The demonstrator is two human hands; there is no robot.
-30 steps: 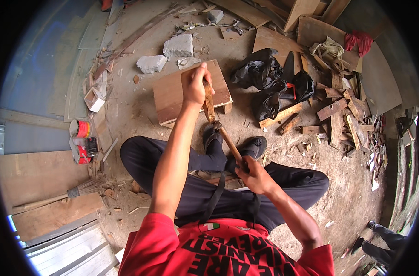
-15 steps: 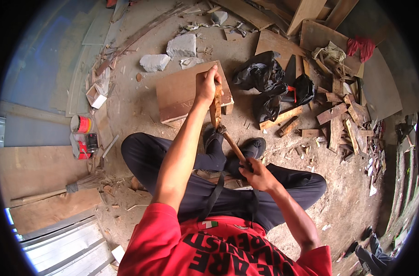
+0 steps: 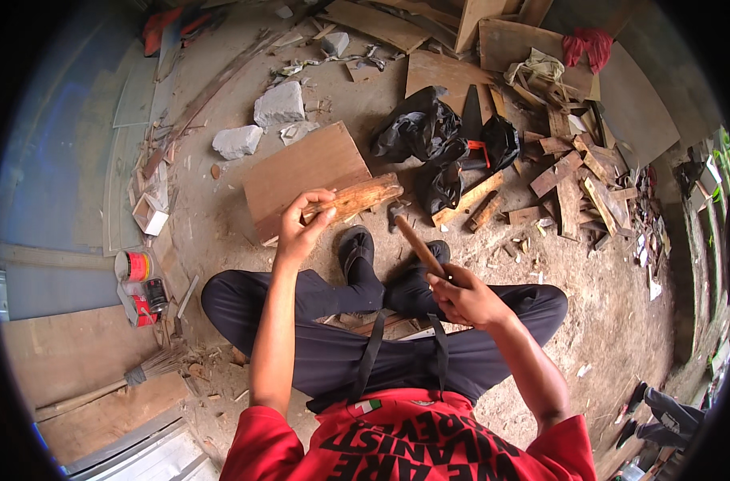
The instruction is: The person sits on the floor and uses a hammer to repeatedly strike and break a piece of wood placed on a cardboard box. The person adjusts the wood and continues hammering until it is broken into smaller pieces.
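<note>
I sit on the dirt floor with my legs crossed. My left hand (image 3: 301, 228) grips one end of a rough, reddish-brown wooden piece (image 3: 365, 195), which lies nearly level above the near edge of a flat plywood board (image 3: 301, 168). My right hand (image 3: 461, 295) is closed around the wooden handle of a hammer (image 3: 417, 244). The handle slants up and to the left, and its dark head sits just below the free end of the wooden piece, over my black shoes.
Black plastic bags (image 3: 421, 128) and a saw with a red handle (image 3: 473, 136) lie beyond the board. A heap of scrap wood (image 3: 573, 176) fills the right. Two grey stones (image 3: 278, 103) lie at the back, paint cans (image 3: 134, 266) and a broom (image 3: 153, 365) at the left.
The wooden piece stood upright on the board under my left hand; now it is tipped nearly level and drawn closer. My right hand with the hammer has shifted slightly right.
</note>
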